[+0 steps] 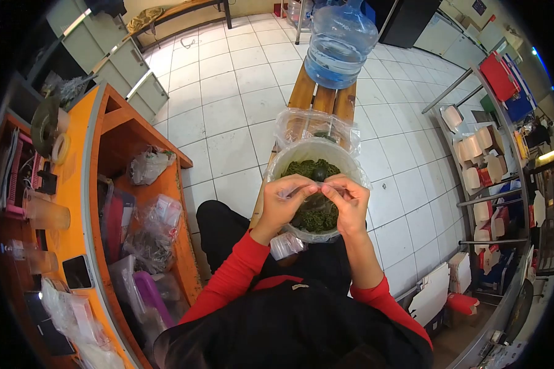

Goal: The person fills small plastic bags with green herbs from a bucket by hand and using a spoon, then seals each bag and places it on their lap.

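Observation:
Both hands meet over a whitish plastic tub (277, 167) filled with a dark green, chopped leafy mass (317, 218). My left hand (281, 200) and my right hand (349, 200) each pinch the edge of a thin clear plastic bag (301, 188) between thumb and fingers, with their fingertips close together. Just beyond the fingertips, a small dark rounded object (319, 174) rests on the green mass. A bundle of clear plastic bags (287, 246) lies near my lap, below my left wrist. Behind the tub, a clear plastic sheet (292, 126) is spread on the wooden bench.
A large blue water jug (341, 46) stands at the far end of the slatted wooden bench (301, 89). To the left is an orange counter (83, 160) with plastic cups (48, 213) and a phone (78, 272). A metal rack (495, 200) with boxes stands right.

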Motion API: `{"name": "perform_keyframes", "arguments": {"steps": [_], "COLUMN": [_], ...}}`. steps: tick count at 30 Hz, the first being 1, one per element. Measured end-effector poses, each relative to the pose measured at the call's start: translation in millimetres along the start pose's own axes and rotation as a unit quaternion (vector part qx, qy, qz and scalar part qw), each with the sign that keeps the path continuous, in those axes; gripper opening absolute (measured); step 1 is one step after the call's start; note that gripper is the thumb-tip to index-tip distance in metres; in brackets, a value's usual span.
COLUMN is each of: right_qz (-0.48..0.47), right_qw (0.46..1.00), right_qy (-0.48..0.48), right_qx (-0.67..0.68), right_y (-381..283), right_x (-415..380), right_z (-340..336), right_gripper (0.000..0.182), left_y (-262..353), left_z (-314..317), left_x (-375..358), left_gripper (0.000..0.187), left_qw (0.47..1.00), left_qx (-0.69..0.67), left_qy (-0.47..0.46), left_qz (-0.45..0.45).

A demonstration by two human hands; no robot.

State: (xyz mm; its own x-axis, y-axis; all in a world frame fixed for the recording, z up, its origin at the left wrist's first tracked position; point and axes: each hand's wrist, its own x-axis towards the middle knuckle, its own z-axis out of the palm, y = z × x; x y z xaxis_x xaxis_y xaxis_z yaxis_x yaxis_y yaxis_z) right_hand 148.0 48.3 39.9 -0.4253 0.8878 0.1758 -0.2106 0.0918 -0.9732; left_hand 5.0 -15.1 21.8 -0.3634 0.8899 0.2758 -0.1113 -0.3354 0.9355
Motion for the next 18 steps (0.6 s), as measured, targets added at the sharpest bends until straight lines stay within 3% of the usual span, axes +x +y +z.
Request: {"name": "perform_keyframes", "arguments": {"steps": [4, 5, 7, 8, 11, 14, 15, 18], "right_qz": [-0.087, -0.122, -0.258, -0.321, -0.349, -0.191, -0.154, -0.087], "right_qw": [0.974, 0.955, 0.898, 0.855, 0.842, 0.906, 0.869, 0.929], "right_qy": [-0.032, -0.043, 0.081, 0.142, 0.188, 0.133, 0.116, 0.072], "right_qx": [-0.205, -0.267, -0.348, -0.382, -0.365, -0.353, -0.456, -0.353], "right_y": [-14, -19, -33, -38, -27, -23, -6, 7], "right_x": [4, 7, 19, 26, 58, 78, 74, 52], "right_z": [-10, -16, -23, -27, -47, -34, -42, -31], "right_gripper": [0.006, 0.007, 0.013, 0.015, 0.036, 0.06, 0.077, 0.068], "left_y": [0, 1, 1, -2, -19, -21, -11, -11], "left_z": [5, 1, -14, -18, -25, -25, -19, -16], "left_x": [-1, -2, -5, -3, -1, -2, 0, -4], "left_gripper": [0.016, 0.019, 0.026, 0.026, 0.022, 0.018, 0.018, 0.022], "left_qw": [0.996, 0.989, 0.958, 0.939, 0.871, 0.858, 0.86, 0.905], "left_qx": [-0.059, -0.089, -0.145, -0.226, -0.402, -0.432, -0.425, -0.325], "left_qy": [0.066, 0.07, 0.075, 0.078, 0.067, 0.035, 0.032, 0.012], "left_qz": [-0.032, -0.1, -0.234, -0.248, -0.273, -0.277, -0.283, -0.275]}}
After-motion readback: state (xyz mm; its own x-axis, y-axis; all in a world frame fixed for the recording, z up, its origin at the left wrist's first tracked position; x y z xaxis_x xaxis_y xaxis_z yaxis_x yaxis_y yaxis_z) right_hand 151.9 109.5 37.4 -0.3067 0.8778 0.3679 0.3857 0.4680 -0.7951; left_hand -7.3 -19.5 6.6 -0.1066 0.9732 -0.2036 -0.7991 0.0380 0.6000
